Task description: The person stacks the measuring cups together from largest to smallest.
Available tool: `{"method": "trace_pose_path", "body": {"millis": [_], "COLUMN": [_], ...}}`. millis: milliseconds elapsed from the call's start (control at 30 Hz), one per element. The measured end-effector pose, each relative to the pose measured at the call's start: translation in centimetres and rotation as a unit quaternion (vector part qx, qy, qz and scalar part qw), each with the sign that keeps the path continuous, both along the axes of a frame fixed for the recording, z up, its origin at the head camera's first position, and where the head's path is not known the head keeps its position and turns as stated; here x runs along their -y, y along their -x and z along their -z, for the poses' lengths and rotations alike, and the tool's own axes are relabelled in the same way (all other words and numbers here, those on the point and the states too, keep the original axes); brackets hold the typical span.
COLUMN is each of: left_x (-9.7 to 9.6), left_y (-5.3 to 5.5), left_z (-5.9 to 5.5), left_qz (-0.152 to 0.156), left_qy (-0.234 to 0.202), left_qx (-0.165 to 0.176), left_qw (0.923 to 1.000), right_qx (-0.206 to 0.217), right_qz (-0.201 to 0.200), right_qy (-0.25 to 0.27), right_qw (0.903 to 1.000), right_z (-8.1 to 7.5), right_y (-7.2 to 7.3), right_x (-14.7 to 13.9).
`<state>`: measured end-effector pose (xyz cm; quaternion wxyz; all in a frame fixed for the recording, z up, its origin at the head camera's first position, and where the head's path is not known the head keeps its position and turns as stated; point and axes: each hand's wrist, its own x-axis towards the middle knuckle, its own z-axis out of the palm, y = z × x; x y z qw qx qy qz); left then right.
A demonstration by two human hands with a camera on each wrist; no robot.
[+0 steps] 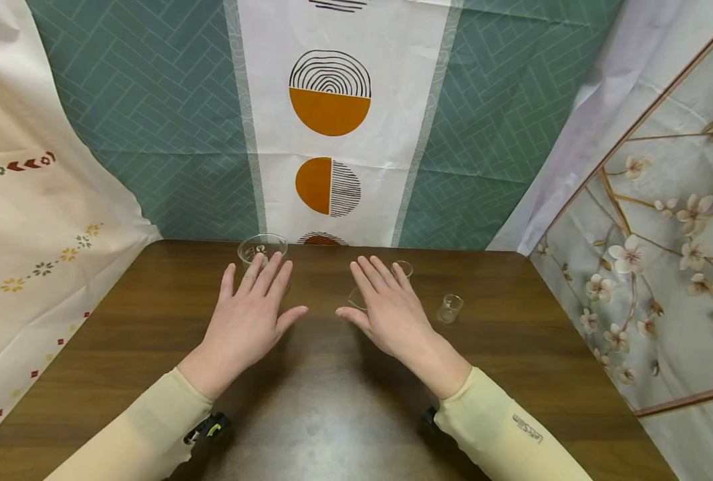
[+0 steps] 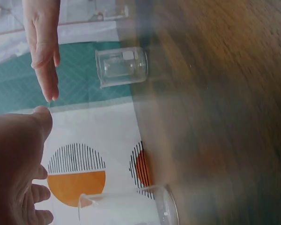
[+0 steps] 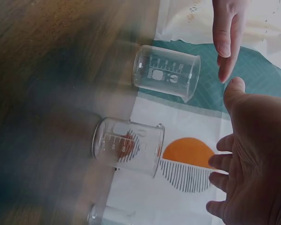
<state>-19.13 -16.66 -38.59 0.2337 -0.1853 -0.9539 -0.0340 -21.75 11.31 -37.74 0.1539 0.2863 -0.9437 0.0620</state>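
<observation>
Both hands hover over the table with fingers spread forward, palms down and nothing held. My left hand is nearest a large glass beaker, whose lower part it hides in the head view. The same beaker shows white markings in the right wrist view. Beneath and behind my right hand is a mid-sized beaker, mostly hidden from the head camera. Another glass rim peeks out beyond that hand's fingers. Farther right, a small beaker stands upright, apart from the hand.
The brown wooden table reaches back to a green and white patterned cloth. Pale cloth hangs along the left side, and a flowered cloth along the right.
</observation>
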Motion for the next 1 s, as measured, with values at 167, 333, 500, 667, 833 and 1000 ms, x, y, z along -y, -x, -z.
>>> {"method": "trace_pose_path", "body": {"millis": [167, 333, 500, 667, 833, 1000], "left_x": [0.5, 0.9, 1.2, 1.4, 1.6, 1.7], "left_y": [0.1, 0.2, 0.2, 0.3, 0.4, 0.4], "left_z": [-0.1, -0.1, -0.1, -0.1, -0.1, -0.3], "left_qz": [-0.003, -0.006, -0.006, -0.008, -0.010, -0.013], "left_qy": [-0.004, -0.008, -0.009, -0.010, -0.008, -0.005], "left_qx": [-0.010, -0.021, -0.028, -0.026, -0.025, -0.019], "left_qw": [0.9999, 0.9997, 0.9995, 0.9996, 0.9996, 0.9997], "right_qx": [0.007, 0.001, -0.003, -0.002, -0.012, -0.007], "right_qz": [0.001, -0.001, -0.001, -0.001, -0.007, -0.004], "right_qy": [-0.006, -0.009, -0.017, -0.024, -0.023, -0.031], "right_qw": [1.0000, 1.0000, 0.9999, 0.9997, 0.9996, 0.9995], "right_z": [-0.1, -0.3, -0.4, -0.5, -0.5, -0.5], "right_y": [0.3, 0.5, 0.8, 1.2, 1.5, 1.8], "right_x": [0.5, 0.9, 1.1, 1.4, 1.9, 2.5]}}
